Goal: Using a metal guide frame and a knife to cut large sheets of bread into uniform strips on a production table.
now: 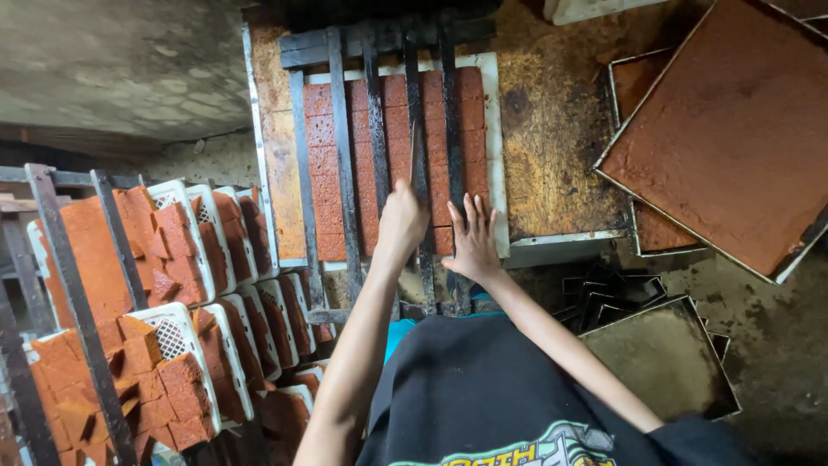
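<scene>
A reddish-brown slab [397,129] lies in a white tray [492,129] on a rusty table. Over it sits a black metal frame of parallel bars [341,129], and the slab is scored into rectangular blocks. My left hand [402,217] is closed around the handle of a thin knife [413,151], whose blade stands in a gap between two bars. Just to its right, my right hand [474,238] rests flat with fingers spread on the bars and the slab's near edge.
White slotted crates [177,336] packed with cut reddish blocks stand upright at the left behind dark rack bars [73,293]. Metal trays of brown slab [733,129] are stacked at the right. Smaller metal pans [664,354] sit on the floor below them.
</scene>
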